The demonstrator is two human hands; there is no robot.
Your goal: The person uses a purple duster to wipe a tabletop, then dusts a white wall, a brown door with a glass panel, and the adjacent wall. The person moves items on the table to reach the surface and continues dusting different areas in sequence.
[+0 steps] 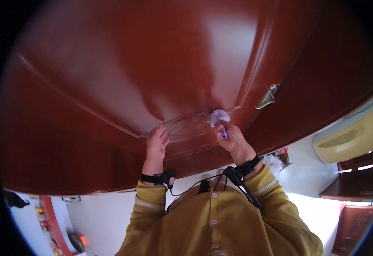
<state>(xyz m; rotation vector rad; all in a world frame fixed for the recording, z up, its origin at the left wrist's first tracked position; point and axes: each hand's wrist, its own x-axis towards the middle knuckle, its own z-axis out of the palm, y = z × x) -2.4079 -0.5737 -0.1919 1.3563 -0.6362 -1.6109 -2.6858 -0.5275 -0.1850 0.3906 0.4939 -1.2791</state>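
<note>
A large reddish-brown door (pixel 180 64) with a raised moulding fills the view before me. My right hand (pixel 233 137) grips the purple handle of a small brush (pixel 219 116) with a fluffy lilac head. The brush head is against the lower part of the panel, by the curved moulding. My left hand (pixel 157 142) holds nothing; its fingers are slightly apart at the lower left end of the moulding. Whether its fingertips touch the door, I cannot tell. A metal door handle (pixel 268 96) sits to the right of the brush.
Both wrists wear black straps with cables (pixel 193 188) running between them. A yellowish appliance with a grille (pixel 349 134) stands at the right, above dark wooden furniture (pixel 356 182). A clear plastic bag (pixel 272 164) lies on the floor. A red-edged shelf (pixel 55 224) is at lower left.
</note>
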